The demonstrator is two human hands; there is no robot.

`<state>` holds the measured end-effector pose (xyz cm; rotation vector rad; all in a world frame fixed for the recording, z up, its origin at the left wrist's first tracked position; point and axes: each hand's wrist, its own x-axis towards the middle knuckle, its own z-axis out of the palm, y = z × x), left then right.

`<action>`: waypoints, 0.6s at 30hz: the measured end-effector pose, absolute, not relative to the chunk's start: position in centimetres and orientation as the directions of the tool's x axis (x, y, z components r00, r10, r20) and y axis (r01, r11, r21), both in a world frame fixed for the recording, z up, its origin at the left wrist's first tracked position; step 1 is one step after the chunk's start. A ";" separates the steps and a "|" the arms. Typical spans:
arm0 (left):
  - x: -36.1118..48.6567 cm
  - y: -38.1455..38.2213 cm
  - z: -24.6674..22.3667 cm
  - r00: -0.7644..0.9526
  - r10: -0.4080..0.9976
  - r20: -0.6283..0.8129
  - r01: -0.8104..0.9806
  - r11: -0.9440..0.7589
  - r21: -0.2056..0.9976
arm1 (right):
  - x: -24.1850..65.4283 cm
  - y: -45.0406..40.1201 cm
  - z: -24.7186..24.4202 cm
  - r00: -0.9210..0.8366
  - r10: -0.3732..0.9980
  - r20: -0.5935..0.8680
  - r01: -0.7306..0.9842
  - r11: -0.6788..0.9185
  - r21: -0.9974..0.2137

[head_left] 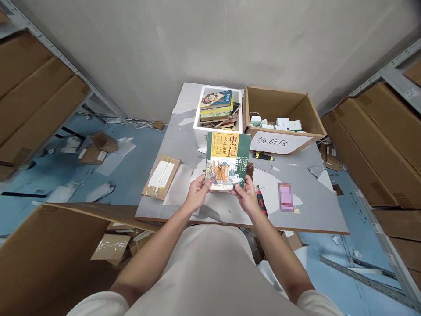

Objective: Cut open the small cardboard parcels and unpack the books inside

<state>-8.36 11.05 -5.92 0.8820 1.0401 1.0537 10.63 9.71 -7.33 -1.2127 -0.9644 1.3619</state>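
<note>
A green and yellow illustrated book [226, 160] is held up over the table, its cover facing me. My left hand [198, 193] grips its lower left corner, thumb on the front. At the lower right corner my right hand [246, 195] is closed on it the same way. Just beyond the book stands a white foam box [201, 135] with a stack of books [217, 107] inside. Beside my right hand lies a red and black utility knife [261, 202], partly hidden by the hand. A taped cardboard parcel [162, 177] rests on the table to the left.
An open cardboard box [309, 116] with a handwritten label holds several small white boxes. A yellow and black tool [263, 156] and a pink blurred item [286, 196] lie on the table [315, 215]. A large open carton [59, 245] stands at lower left; shelves with cartons [375, 145] flank both sides.
</note>
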 end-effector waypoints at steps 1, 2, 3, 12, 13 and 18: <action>-8.2 11.1 -5.9 0.155 0.958 -0.242 -0.270 0.277 0.922 | 11.5 10.4 -6.9 0.028 0.990 -0.135 -0.087 -0.132 -0.987; -8.2 11.1 -5.9 0.164 0.955 -0.246 -0.284 0.284 0.916 | 12.5 11.2 -6.1 0.026 0.994 -0.107 -0.002 -0.107 -0.994; -8.2 11.1 -5.9 0.181 0.951 -0.250 -0.292 0.295 0.910 | 13.7 12.3 -5.2 0.036 0.996 -0.081 0.064 -0.083 -0.994; -6.4 10.6 -6.3 0.258 0.931 -0.258 -0.360 0.340 0.869 | 18.8 18.6 1.7 0.073 0.997 -0.008 0.132 -0.018 -0.991; -6.1 10.5 -6.4 0.215 0.941 -0.261 -0.389 0.328 0.861 | 18.9 18.6 1.5 0.073 0.997 -0.017 0.113 -0.025 -0.993; -4.8 10.9 -6.7 0.132 0.937 -0.324 -0.507 0.344 0.790 | 19.9 19.0 0.8 0.006 0.997 -0.071 0.105 -0.071 -0.992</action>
